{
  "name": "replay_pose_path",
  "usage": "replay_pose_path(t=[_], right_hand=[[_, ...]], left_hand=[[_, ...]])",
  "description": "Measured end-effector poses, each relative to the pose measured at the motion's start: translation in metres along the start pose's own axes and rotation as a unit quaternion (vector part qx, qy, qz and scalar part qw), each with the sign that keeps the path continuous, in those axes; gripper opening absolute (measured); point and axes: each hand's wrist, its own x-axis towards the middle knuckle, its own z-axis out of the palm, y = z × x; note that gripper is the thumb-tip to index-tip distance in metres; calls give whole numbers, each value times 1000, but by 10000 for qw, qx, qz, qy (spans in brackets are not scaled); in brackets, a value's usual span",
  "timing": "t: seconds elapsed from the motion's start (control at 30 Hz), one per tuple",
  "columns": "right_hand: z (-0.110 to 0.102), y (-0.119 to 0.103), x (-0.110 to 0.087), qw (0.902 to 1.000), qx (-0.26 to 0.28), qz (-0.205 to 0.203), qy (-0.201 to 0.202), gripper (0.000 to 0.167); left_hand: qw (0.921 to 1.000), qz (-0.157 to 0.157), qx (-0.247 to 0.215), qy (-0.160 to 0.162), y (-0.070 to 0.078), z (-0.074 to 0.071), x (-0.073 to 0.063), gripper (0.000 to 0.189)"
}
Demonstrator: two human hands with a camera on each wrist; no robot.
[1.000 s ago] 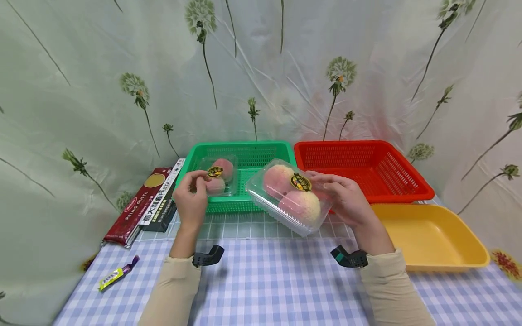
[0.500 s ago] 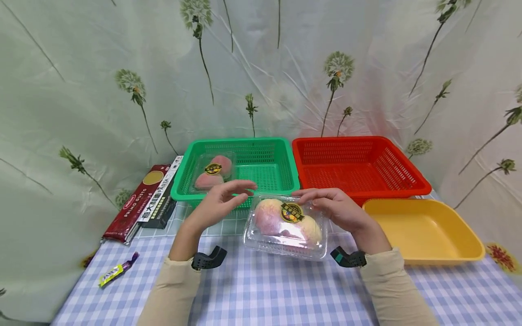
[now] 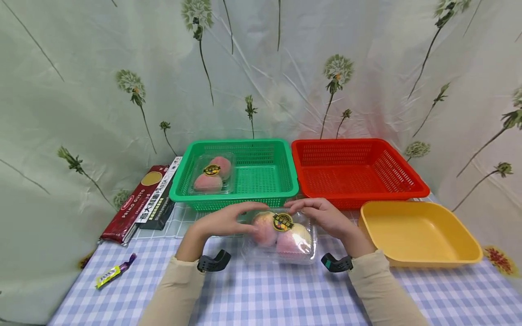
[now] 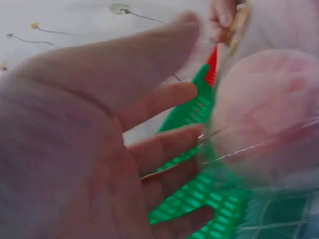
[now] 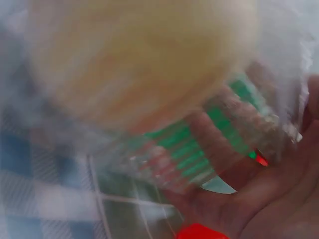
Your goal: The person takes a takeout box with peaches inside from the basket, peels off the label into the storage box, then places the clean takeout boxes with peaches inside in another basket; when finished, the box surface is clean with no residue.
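A clear plastic box of peaches [image 3: 297,242] is in front of the baskets in the head view, with a round black-and-gold label on its lid. My right hand [image 3: 326,220] grips its far right edge; in the right wrist view the fingers of that hand [image 5: 249,194] show through the clear plastic. At the box's left side is my left hand [image 3: 228,221], fingers extended and thumb apart. One fingertip meets the plastic edge in the left wrist view, but firm contact cannot be told. A second box of peaches [image 3: 209,183] lies in the left of the green basket [image 3: 261,198].
A red basket [image 3: 363,196] stands right of the green one, with a yellow tray [image 3: 420,233] in front of it. Pasta packages [image 3: 136,203] lie at the left. A small wrapped candy [image 3: 109,276] rests on the checked cloth [image 3: 253,299]. A flowered curtain hangs behind.
The held box has come down and nearer from beside the green basket, and levelled out. My left hand has left the box in the basket and moved right to the held one.
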Motion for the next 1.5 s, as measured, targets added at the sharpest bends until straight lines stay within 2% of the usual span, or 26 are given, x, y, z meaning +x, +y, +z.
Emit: replay_pose_path(t=[0.1,0.2,0.27,0.33,0.4,0.47,0.57,0.63,0.8,0.93,1.07,1.4,1.5], right_hand=[[4,0,1,9979,-489,218,362,28],[5,-5,0,9895,-1269,456,520,29],[4,-11,-2,9789,-1920,555,433,29],[4,-20,-5,9643,-2551,661,273,29],[6,-31,-7,9487,-3097,619,113,29],[9,-42,-9,9402,-3371,480,55,30],[15,-50,-6,9387,-3441,126,156,29],[19,-49,-3,9423,-3341,-23,198,29],[25,-35,4,9496,-3130,20,161,30],[30,-27,7,9459,-3240,79,140,34],[34,-24,9,9382,-3456,3,201,35],[37,-22,12,9392,-3392,90,522,25],[40,-20,13,9330,-3532,18,696,17]], left_hand=[[9995,60,135,-286,-4,6,5,77],[9985,108,391,-364,-6,11,10,85],[9979,20,564,-317,-5,15,14,85],[9972,-134,694,-235,-3,18,16,84],[9963,-292,783,-178,0,22,18,84],[9956,-431,831,-98,1,24,19,84],[9952,-507,831,13,3,26,20,86],[9956,-486,799,48,2,26,20,86],[9975,-391,589,-30,-5,27,19,84],[9993,-331,-36,-192,-18,27,17,78],[9968,-288,-660,-334,-26,26,16,75],[9937,-372,-989,-374,-31,26,17,75],[9937,-354,-989,-378,-31,26,17,76]])
